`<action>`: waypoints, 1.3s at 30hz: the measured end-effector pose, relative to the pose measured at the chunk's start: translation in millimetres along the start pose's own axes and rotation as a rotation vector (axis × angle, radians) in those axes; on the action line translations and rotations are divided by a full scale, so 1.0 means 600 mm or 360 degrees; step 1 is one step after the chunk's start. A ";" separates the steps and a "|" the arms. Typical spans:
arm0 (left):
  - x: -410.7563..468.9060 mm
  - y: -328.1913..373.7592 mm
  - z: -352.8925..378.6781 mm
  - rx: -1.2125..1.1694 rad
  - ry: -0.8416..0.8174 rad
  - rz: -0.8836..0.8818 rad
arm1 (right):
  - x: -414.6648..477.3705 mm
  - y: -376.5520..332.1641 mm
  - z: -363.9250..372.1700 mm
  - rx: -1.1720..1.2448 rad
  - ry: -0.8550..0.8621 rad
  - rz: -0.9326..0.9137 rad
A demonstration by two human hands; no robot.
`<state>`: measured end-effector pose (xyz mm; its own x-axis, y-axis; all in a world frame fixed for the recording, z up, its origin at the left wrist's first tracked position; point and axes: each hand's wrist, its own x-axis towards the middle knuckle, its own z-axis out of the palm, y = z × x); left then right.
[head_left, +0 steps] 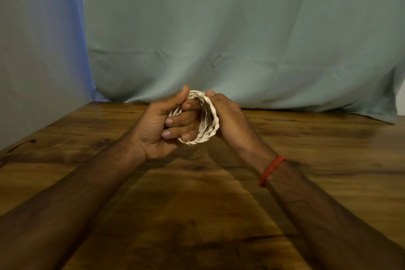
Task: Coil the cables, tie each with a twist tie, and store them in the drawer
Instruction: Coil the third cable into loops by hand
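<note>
I am counting one coiled cable (213,117), two hands (left hand (153,126), right hand (231,116)), one red wristband (271,170), one wooden table (306,160).

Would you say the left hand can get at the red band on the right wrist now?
Probably not yet: the left hand grips the white cable coil. Once released, nothing blocks its way to the red band.

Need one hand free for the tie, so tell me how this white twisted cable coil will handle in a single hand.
The white cable coil will probably spring loose: its loops fan apart between the left hand and right hand. It is thin and bent into tight loops, so it is likely floppy, not stiff. It seems light, and its twisted surface should give a fair grip.
</note>
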<state>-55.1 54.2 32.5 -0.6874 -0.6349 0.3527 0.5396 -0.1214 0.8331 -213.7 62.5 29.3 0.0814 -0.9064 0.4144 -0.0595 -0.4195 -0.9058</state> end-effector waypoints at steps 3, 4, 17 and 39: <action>0.004 -0.009 0.006 0.0080 0.0124 0.0050 | -0.011 0.000 0.007 0.0165 -0.0017 0.0018; 0.007 -0.011 0.009 0.0101 0.0185 0.0067 | -0.014 -0.001 0.009 0.0202 -0.0034 -0.0009; 0.010 -0.017 0.001 0.1018 0.0584 0.0382 | -0.011 -0.024 -0.038 -0.0527 -0.0256 -0.0316; 0.006 -0.031 0.008 0.0642 0.0546 0.0113 | 0.005 0.009 -0.059 -0.1392 -0.0233 -0.0658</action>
<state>-69.9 57.5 20.5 -0.4208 -0.8521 0.3111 0.3031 0.1911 0.9336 -249.0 55.7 29.1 0.3811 -0.6893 0.6161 -0.7104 -0.6449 -0.2821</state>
